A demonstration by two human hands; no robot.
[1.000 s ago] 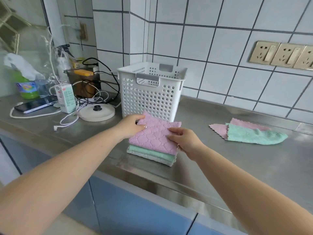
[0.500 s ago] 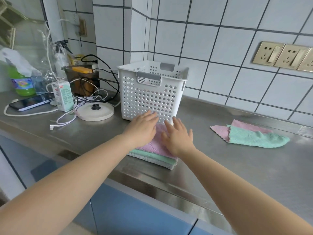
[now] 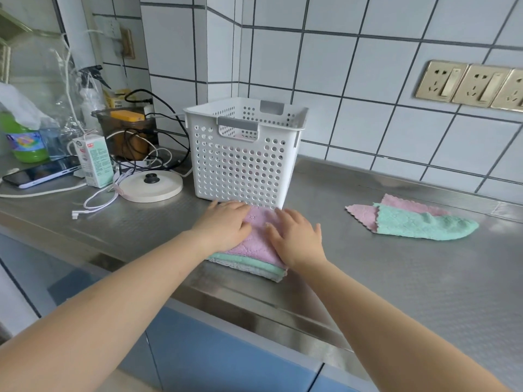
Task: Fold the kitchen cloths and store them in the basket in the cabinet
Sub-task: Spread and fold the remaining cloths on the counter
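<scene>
Nearest, at 6 o'clock on the steel counter [image 3: 396,278]: a stack of folded cloths [image 3: 256,257], pink on top, green and grey beneath. Pressed flat on the pink layer, left hand [image 3: 223,224] and right hand [image 3: 297,239], fingers straight, gripping nothing. Just beyond at 12 o'clock, touching the stack's far edge: white perforated basket [image 3: 243,154]. Off at 3 o'clock, well apart: unfolded pink and green cloths [image 3: 410,219].

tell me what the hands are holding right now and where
Nothing is gripped: left hand and right hand press flat on the pink cloth topping the folded stack.
</scene>
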